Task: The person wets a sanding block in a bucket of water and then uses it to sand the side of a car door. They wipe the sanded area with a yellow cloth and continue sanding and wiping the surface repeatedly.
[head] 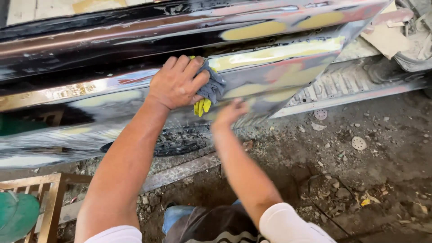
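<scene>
My left hand [176, 82] presses a bunched grey and yellow cloth [210, 89] against the glossy dark car door panel [112, 54]. Yellowish filler patches [270, 54] show on the panel to the right of the cloth. My right hand [230, 112] is blurred, lower on the panel just below the cloth; its fingers lie against the surface and I cannot make out anything in it.
A dirt and gravel floor [360, 180] lies below, with round sanding discs [358, 143] scattered on it. The car's door sill [351, 85] is exposed at the right. A wooden stool frame [45, 193] and a green object [18, 216] stand at the lower left.
</scene>
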